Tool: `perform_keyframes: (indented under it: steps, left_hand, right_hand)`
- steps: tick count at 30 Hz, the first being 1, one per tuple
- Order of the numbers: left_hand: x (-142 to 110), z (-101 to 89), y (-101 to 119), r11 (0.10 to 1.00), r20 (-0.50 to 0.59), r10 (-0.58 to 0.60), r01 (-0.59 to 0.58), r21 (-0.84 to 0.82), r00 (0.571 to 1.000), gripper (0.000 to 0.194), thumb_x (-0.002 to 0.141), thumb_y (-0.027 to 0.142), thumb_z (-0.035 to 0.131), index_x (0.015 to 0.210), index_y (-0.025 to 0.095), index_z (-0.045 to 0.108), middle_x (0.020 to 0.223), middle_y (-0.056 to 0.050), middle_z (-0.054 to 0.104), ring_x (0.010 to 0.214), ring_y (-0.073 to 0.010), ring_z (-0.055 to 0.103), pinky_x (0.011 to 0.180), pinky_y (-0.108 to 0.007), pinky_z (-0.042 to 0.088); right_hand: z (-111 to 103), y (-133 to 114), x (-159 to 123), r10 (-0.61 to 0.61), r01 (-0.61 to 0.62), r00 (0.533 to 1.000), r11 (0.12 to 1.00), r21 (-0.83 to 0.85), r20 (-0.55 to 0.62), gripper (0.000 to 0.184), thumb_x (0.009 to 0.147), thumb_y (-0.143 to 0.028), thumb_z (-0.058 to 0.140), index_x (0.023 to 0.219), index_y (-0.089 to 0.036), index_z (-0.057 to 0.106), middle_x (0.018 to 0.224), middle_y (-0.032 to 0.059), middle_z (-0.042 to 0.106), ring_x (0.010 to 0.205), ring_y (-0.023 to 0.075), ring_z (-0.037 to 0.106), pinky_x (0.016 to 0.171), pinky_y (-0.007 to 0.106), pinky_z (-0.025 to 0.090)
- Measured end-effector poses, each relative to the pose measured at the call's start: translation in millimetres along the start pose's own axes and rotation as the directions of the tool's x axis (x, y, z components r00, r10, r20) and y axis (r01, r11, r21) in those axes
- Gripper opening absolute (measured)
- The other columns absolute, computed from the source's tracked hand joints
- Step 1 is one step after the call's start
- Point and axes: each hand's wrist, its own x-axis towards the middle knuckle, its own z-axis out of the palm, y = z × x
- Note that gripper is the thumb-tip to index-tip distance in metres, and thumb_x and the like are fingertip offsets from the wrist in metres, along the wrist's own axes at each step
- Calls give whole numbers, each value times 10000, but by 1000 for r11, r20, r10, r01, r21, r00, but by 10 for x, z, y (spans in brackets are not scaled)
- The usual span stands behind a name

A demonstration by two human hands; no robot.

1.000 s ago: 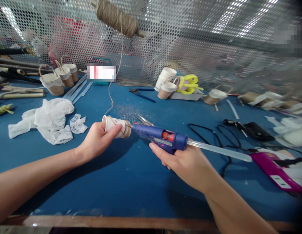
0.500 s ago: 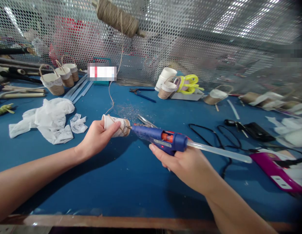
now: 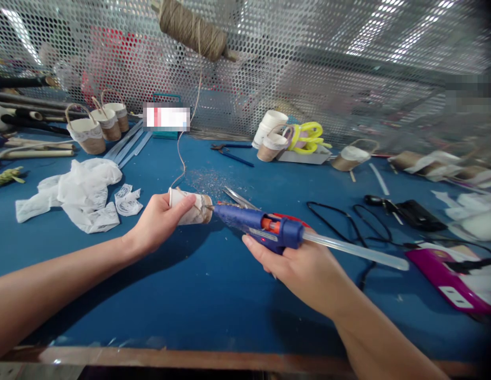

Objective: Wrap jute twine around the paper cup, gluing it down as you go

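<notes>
A small white paper cup (image 3: 200, 211) lies sideways in my left hand (image 3: 160, 219), its mouth to the left and its base to the right. My left fingers are closed round it, the thumb on top. Thin twine (image 3: 180, 153) runs from the cup up to a spool (image 3: 193, 30). In my right hand (image 3: 295, 264) is a blue hot glue gun (image 3: 249, 219), with a clear glue stick (image 3: 352, 249) jutting from its back. The gun's nozzle is at the cup's base end; whether it touches I cannot tell. Scissors (image 3: 238, 197) lie just behind the gun.
White lace (image 3: 87, 190) lies on the blue table at left, below several handled cups (image 3: 89, 138). Pliers (image 3: 233, 149) and stacked white cups (image 3: 268, 128) stand or lie farther back. At right are a black cord (image 3: 336, 219) and a magenta power strip (image 3: 443, 279). Perforated metal closes the back.
The cup in my left hand has shifted very slightly right and down, and the glue gun's nozzle stays at its base end. Otherwise the scene looks the same.
</notes>
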Motion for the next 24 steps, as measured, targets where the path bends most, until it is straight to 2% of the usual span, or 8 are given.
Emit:
perform_keyframes:
  steps: [2, 4, 6, 8, 10, 12, 17, 24]
  left_hand:
    - [1, 1, 2, 1000, -6, -19, 19, -20, 1000, 268, 717, 387, 596, 697, 129, 668, 632, -17, 671, 550, -118, 574, 530, -209, 437]
    - [1, -4, 6, 1000, -29, -26, 26, -16, 999, 273, 707, 390, 597, 648, 130, 656, 568, -14, 648, 527, -130, 573, 494, -214, 426]
    - [1, -8, 15, 1000, -49, -26, 25, -15, 998, 276, 702, 386, 596, 596, 136, 640, 517, -10, 623, 512, -135, 570, 468, -212, 413]
    - [2, -8, 26, 999, -59, -29, 27, -34, 998, 268, 696, 376, 603, 570, 140, 628, 492, -5, 608, 501, -131, 565, 462, -211, 407]
    - [6, -1, 40, 997, -61, -43, 39, -69, 997, 252, 687, 368, 615, 582, 139, 630, 496, -1, 608, 494, -122, 558, 471, -212, 407]
    - [13, 10, 50, 993, -68, -64, 57, -108, 996, 236, 674, 361, 629, 608, 135, 639, 511, 3, 614, 494, -113, 552, 487, -213, 408]
    - [23, 19, 62, 979, -57, -114, 102, -179, 992, 233, 672, 353, 636, 606, 130, 628, 509, 9, 609, 482, -97, 540, 485, -205, 396]
    - [9, 2, 80, 977, -40, -126, 117, -176, 991, 235, 683, 362, 628, 607, 139, 623, 527, -1, 630, 483, -103, 552, 487, -209, 412]
  right_hand:
    - [-3, 6, 4, -83, 81, 996, 994, -72, -23, 230, 788, -331, 516, 616, -205, 603, 469, -14, 555, 457, 134, 555, 425, 224, 433]
    - [-4, 26, 4, -231, 227, 973, 964, -140, -19, 243, 818, -283, 473, 663, -197, 639, 451, -16, 546, 416, 122, 531, 407, 220, 417]
    - [-6, 48, 3, -410, 400, 912, 892, -212, -5, 297, 845, -209, 404, 713, -184, 669, 439, -12, 540, 375, 112, 499, 391, 221, 396]
    - [-9, 61, 5, -555, 531, 832, 790, -308, 10, 364, 852, -134, 339, 750, -169, 687, 451, 3, 553, 367, 109, 489, 400, 225, 396]
    - [-13, 63, 11, -652, 596, 758, 683, -423, 17, 409, 849, -84, 302, 764, -160, 694, 485, 24, 583, 399, 121, 518, 438, 237, 421]
    - [-17, 59, 15, -685, 599, 729, 629, -495, 11, 419, 843, -68, 301, 754, -169, 698, 531, 43, 617, 477, 153, 572, 494, 263, 450]
    - [-28, 59, 3, -704, 596, 710, 578, -557, 29, 383, 785, -23, 352, 786, -190, 696, 594, 53, 648, 594, 197, 616, 567, 297, 474]
    - [-56, 38, 7, -640, 586, 764, 632, -507, 85, 413, 794, -37, 315, 826, -205, 690, 586, 51, 634, 618, 195, 616, 581, 309, 482]
